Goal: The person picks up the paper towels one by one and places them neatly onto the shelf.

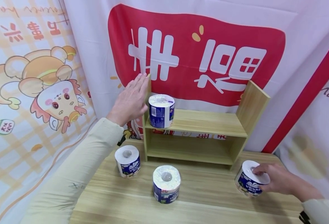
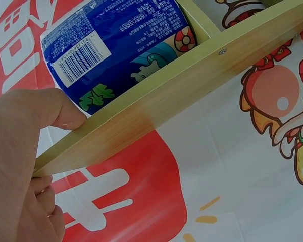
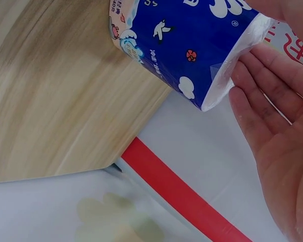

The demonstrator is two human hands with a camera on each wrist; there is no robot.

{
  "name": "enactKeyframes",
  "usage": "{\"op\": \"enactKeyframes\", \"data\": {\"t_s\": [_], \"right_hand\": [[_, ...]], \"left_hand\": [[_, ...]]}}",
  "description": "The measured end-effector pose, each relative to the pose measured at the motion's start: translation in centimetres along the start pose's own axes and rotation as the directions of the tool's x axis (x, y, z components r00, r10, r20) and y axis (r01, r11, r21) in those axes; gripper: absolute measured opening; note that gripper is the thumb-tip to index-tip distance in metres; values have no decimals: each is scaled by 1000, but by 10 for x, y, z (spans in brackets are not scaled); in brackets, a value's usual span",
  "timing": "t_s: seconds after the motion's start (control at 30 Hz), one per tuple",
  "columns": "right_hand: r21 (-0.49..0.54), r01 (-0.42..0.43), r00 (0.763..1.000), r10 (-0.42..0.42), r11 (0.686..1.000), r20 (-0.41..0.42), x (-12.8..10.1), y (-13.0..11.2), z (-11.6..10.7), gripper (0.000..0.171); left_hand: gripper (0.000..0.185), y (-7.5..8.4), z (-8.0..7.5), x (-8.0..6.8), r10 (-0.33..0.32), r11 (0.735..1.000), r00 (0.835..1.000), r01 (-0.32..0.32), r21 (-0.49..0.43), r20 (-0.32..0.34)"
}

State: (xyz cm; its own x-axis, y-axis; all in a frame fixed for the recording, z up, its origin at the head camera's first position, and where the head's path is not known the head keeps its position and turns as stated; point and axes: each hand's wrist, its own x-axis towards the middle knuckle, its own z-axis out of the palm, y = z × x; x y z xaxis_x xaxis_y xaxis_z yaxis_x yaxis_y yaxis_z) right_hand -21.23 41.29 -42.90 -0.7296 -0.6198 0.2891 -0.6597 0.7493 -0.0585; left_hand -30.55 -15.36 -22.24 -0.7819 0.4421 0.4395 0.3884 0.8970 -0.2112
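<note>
A small wooden shelf (image 1: 206, 123) stands at the back of the table. My left hand (image 1: 131, 101) lies flat against the outside of its left side panel (image 2: 182, 96), fingers straight, with the thumb (image 2: 45, 108) on the panel's edge. A blue-wrapped toilet paper roll (image 1: 161, 111) stands upright on the upper shelf just inside that panel, also seen in the left wrist view as a roll (image 2: 116, 45). At the table's right edge my right hand (image 1: 276, 180) grips another roll (image 1: 248, 183), which is tilted. The right wrist view shows this roll (image 3: 187, 45) against my fingers (image 3: 278, 116).
Two more wrapped rolls stand upright on the wooden table (image 1: 209, 199): one (image 1: 127, 161) at the left by the shelf's foot, one (image 1: 166, 184) in the middle front. The lower shelf holds nothing. Printed cloth banners hang behind and on both sides.
</note>
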Motion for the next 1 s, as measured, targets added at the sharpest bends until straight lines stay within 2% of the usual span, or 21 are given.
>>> {"op": "enactKeyframes", "data": {"t_s": [0.43, 1.0], "right_hand": [[4, 41, 998, -41, 999, -44, 1, 6, 9, 53], [35, 15, 1000, -14, 999, -11, 1, 6, 11, 49]], "left_hand": [[96, -1, 1, 1, 11, 1000, 1000, -11, 14, 8], [95, -3, 2, 3, 19, 1000, 1000, -19, -1, 6]]}}
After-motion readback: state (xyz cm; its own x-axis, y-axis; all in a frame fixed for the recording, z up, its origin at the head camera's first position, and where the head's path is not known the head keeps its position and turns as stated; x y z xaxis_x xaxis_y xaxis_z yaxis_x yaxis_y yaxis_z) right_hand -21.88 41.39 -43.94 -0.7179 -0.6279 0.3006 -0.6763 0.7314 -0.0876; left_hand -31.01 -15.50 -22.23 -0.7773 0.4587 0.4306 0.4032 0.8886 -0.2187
